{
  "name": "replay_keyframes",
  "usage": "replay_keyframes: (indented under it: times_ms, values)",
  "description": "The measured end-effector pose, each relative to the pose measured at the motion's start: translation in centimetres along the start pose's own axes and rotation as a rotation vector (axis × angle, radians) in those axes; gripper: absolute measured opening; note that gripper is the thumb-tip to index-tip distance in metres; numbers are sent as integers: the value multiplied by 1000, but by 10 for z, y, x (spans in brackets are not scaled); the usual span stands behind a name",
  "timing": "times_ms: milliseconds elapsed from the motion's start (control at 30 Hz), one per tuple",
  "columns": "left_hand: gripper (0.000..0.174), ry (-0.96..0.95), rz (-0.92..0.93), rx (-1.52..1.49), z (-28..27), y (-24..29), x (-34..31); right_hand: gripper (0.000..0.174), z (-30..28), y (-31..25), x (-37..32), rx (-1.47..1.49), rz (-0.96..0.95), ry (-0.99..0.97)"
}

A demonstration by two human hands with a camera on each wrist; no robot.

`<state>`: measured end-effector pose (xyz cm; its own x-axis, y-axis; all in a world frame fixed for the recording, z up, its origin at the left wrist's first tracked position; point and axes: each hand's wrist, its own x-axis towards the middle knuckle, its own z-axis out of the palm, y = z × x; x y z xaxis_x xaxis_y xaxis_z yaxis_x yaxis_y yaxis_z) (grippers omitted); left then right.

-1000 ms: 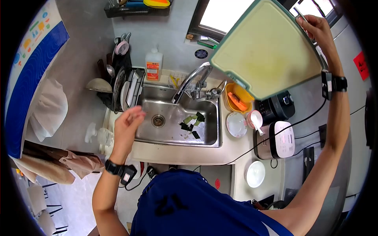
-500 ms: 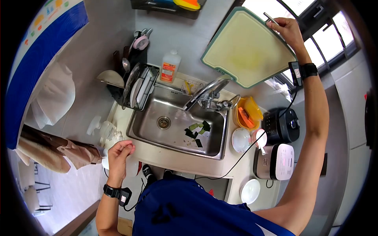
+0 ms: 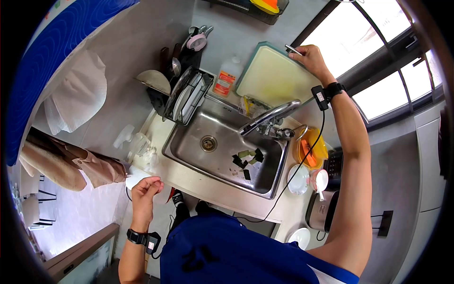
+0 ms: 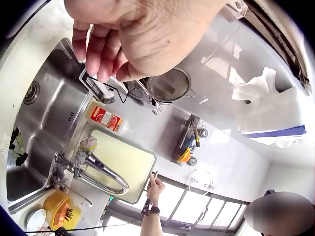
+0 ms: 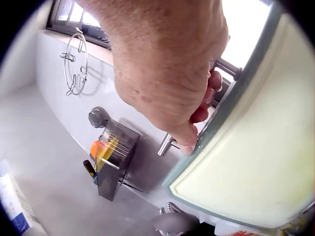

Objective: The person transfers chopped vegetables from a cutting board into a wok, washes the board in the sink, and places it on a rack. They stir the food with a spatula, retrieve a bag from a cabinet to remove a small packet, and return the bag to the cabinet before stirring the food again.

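Held by its metal bar handle [image 5: 228, 68], a pale yellow cutting board [image 3: 265, 75] with a green rim leans behind the faucet [image 3: 272, 116], close to the back wall. My right hand [image 3: 309, 59] grips that handle at the board's upper edge, thumb against the rim in the right wrist view. The faucet covers part of the board's lower edge. Loosely curled and holding nothing, my left hand [image 3: 144, 194] hangs in front of the counter's left part. Dark green vegetable scraps [image 3: 247, 163] lie in the steel sink [image 3: 220, 161].
Left of the board stands a white bottle with an orange label [image 3: 224, 83], beside a dish rack [image 3: 196, 102] of plates. Right of the sink are a yellow basket [image 3: 319, 142], a bowl [image 3: 299, 180] and a cup [image 3: 320, 178]. A cable [image 3: 283, 194] from my right wrist crosses the counter.
My right hand has brought the cutting board down and leftward, from above the counter's right side to behind the faucet. My left hand has drawn back from the sink's left edge.
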<state>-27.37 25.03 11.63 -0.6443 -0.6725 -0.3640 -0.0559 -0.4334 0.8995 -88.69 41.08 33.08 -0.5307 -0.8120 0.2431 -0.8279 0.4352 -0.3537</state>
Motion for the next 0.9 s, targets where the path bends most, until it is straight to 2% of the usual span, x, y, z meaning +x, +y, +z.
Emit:
replay_keyframes:
  times_ms: [133, 233, 400, 533, 733, 767, 867, 900]
  values:
    - [15, 7, -20, 1, 0, -2, -1, 26, 24, 9, 2, 40, 31, -21]
    - [15, 8, -45, 25, 1, -1, -2, 28, 37, 23, 5, 1, -45, 8]
    - [14, -14, -54, 48, 6, -2, 3, 31, 40, 36, 4, -19, -62, 34]
    - [14, -33, -60, 53, 11, -2, 9, 29, 42, 45, 5, 6, -23, -18]
    - [15, -68, -22, 95, 24, 1, 12, 25, 31, 32, 5, -217, 24, -9]
    - [15, -73, -25, 100, 26, 1, 12, 26, 32, 37, 8, -273, 67, -8]
    - [16, -92, -35, 111, 31, 0, 13, 26, 37, 53, 8, -312, 29, 45]
    - [16, -96, -42, 114, 31, -2, 11, 27, 36, 55, 9, -307, 57, -10]
